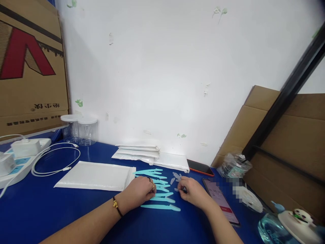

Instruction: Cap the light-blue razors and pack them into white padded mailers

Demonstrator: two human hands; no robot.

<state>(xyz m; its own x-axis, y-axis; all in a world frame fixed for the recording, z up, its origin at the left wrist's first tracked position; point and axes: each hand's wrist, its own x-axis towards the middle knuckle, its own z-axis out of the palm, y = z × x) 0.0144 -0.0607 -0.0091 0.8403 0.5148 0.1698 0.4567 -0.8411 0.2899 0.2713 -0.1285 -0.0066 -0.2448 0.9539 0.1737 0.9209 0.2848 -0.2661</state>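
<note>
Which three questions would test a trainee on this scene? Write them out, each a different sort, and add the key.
1. Fill in the blank: the beaded bracelet is on the ____ wrist.
2. True or false: the two lidded jars stand upright.
3. Multiple choice: the left hand is closest to A) the coiled white cable, B) the turquoise tools, or C) the printed cardboard box.
Key: 1 left; 2 true; 3 B.
</note>
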